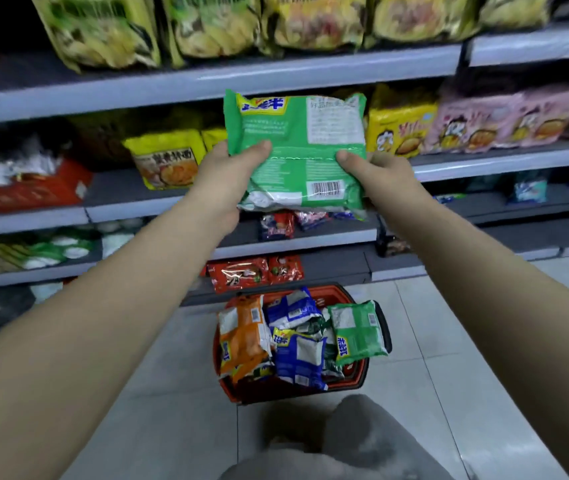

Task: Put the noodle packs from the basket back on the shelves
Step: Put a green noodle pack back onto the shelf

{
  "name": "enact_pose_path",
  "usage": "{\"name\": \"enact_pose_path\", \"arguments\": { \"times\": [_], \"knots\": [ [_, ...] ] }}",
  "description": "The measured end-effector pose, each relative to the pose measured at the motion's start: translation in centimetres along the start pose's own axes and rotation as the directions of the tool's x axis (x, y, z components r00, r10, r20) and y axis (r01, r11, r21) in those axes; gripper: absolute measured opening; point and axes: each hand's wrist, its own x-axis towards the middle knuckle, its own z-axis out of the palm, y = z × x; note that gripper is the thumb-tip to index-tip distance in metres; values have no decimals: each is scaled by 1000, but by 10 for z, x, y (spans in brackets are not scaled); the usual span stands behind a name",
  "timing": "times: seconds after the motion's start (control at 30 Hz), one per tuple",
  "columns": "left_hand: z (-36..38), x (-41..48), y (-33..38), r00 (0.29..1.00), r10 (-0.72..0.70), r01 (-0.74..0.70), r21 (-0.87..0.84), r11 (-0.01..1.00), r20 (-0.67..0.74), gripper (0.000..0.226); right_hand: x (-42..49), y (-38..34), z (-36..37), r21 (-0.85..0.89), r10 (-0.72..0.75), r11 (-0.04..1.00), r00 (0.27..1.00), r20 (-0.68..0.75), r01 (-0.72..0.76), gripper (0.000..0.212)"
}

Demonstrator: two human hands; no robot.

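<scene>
Head view: left hand [231,174] and right hand [376,174] grip green noodle pack [297,147].

your left hand [229,174] and right hand [378,171] are bare, with broad, rounded thumbs; the nails are too blurred to make out. your left forearm [120,306] and right forearm [477,271] are uncovered right out to the frame edges, smooth and even, looking wider the closer they come to you. low in the view you wear a grey trouser leg [362,441] of soft, matte cloth, loosely creased, with a darker shaded patch on its left side.
</scene>
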Motion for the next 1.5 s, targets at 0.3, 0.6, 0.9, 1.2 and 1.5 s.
{"name": "enact_pose_path", "arguments": {
  "times": [0.3, 0.6, 0.9, 1.2, 1.5],
  "knots": [
    [12, 0, 145, 942, 334, -331, 67, 941, -29, 28, 7, -145, -28, -14, -355, 934, 926, -133, 356, 34],
    [64, 49, 254, 776, 625, -615, 116, 780, -89, 40, 65, -258, -87, -90, -587, 807, 776, -231, 583, 41],
    [107, 122, 344, 614, 757, -713, 254, 653, -223, 49, 149, -351, -117, -194, -720, 693, 651, -240, 694, 49],
    [108, 218, 373, 585, 739, -615, 412, 672, -332, 53, 261, -378, -92, -318, -739, 665, 657, -149, 676, 23],
    [102, 258, 360, 587, 770, -443, 697, 563, -249, 41, 296, -364, -78, -619, -784, 388, 598, 167, 683, 44]
  ]
}}
